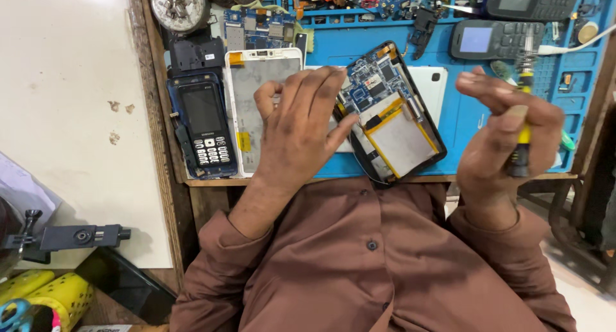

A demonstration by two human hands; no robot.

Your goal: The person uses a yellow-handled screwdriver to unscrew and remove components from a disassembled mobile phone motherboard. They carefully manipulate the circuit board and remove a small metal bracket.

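Steadying opened tablet (391, 117) under left hand (301, 123), screwdriver (521, 123) in right hand (504, 136) grip

Counted on the bench: three keypad phones, namely a dark blue one (204, 123) at the left, a grey one (494, 39) and a bigger black one (532, 0) up top right. One opened tablet (391, 110) with its board and battery showing. One white screen frame (260, 107). One loose circuit board (260, 27). One yellow-handled screwdriver (523, 130). Two hands, left (301, 130) and right (504, 136). Small bits in the tray too tiny to count.
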